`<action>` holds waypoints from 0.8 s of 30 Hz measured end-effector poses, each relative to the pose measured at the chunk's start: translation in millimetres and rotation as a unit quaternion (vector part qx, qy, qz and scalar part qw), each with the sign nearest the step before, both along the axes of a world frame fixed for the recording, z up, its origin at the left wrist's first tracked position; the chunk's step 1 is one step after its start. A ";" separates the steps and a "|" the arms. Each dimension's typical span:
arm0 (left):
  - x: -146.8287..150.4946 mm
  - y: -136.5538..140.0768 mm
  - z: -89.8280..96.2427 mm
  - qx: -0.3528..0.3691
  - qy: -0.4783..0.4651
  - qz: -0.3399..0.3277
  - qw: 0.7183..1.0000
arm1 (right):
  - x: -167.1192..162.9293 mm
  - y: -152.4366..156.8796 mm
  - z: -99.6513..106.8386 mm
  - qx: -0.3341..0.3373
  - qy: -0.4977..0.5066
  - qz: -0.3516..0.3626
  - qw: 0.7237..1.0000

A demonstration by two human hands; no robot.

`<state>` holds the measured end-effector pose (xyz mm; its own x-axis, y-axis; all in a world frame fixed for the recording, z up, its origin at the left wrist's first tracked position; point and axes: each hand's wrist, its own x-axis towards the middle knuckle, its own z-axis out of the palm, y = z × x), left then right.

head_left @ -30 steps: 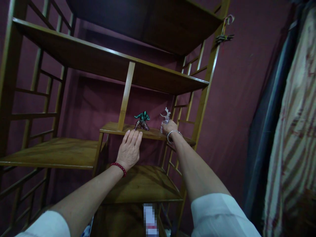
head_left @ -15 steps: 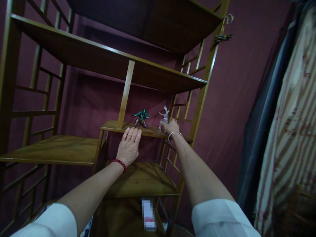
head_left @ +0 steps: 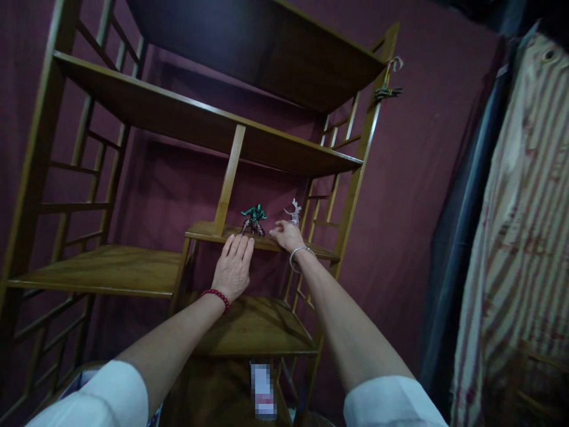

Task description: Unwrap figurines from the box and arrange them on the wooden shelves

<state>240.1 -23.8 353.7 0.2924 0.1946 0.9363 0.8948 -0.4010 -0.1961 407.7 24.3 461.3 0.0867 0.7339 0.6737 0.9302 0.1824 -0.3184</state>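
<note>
— By what is support given here?
— By a brown wooden shelf (head_left: 202, 229), on which a wooden post (head_left: 230, 181) is set upright near the left end.
— What else is seen there?
— A green and dark figure (head_left: 255, 214) is placed just right of the post. Farther right, a clear figure with antlers (head_left: 295, 217) is seen, its base hidden.

the green figurine (head_left: 255, 217) looks metallic and glossy, the antlered figurine (head_left: 295, 217) glassy, the shelf (head_left: 202, 229) smooth wood.
</note>
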 end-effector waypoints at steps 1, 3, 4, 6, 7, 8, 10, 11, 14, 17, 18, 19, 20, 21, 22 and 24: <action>-0.3 -0.6 0.2 0.001 0.002 0.000 1.000 | -5.3 1.4 0.4 -0.019 -0.017 0.001 1.000; -1.0 -1.7 0.8 0.003 0.005 0.000 1.000 | -13.6 3.7 2.1 -0.045 -0.041 -0.005 0.998; -1.4 -2.1 1.1 0.003 0.006 -0.001 1.000 | -16.6 4.6 3.5 -0.054 -0.048 -0.008 0.997; -1.9 -2.6 1.6 0.003 0.008 -0.002 1.000 | -20.8 6.2 6.4 -0.067 -0.056 -0.012 0.996; -2.1 -2.5 1.8 0.004 0.008 -0.003 1.000 | -22.4 7.1 7.7 -0.071 -0.058 -0.014 0.996; -2.1 -2.2 1.8 0.004 0.008 -0.003 1.000 | -23.7 8.0 8.8 -0.073 -0.060 -0.017 0.995; -2.1 -0.9 1.6 0.006 0.006 -0.004 1.000 | -26.1 10.3 10.2 -0.080 -0.065 -0.023 0.994; -2.0 -0.1 1.3 0.008 0.006 -0.004 1.000 | -27.3 11.5 10.6 -0.084 -0.068 -0.026 0.994; -2.0 2.4 0.5 0.013 0.008 -0.009 1.000 | -30.2 15.2 11.0 -0.092 -0.073 -0.029 0.993; -2.2 3.5 0.2 0.012 0.009 -0.013 1.000 | -32.0 19.2 11.4 -0.093 -0.071 -0.023 0.993; -2.2 3.6 0.2 0.011 0.009 -0.013 1.000 | -32.5 20.6 11.6 -0.095 -0.071 -0.020 0.993; -2.2 3.7 0.2 0.009 0.009 -0.011 1.000 | -33.0 22.0 11.8 -0.096 -0.072 -0.018 0.993; -2.1 3.8 0.3 0.008 0.009 -0.010 1.000 | -33.5 23.3 12.1 -0.098 -0.075 -0.019 0.992; -2.0 4.0 0.2 0.007 0.009 -0.008 1.000 | -34.0 24.5 12.3 -0.100 -0.080 -0.020 0.992; -2.0 4.2 0.2 0.007 0.008 -0.007 1.000 | -34.5 25.6 12.4 -0.101 -0.086 -0.023 0.991; -1.8 4.8 0.0 0.008 0.007 -0.006 1.000 | -35.1 27.8 12.6 -0.102 -0.100 -0.031 0.989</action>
<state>238.3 -19.0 353.7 0.3079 0.1766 0.9349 0.8868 -0.4092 -0.2148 372.6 52.1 473.9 0.0163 0.8543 0.5196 0.9856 0.0738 -0.1521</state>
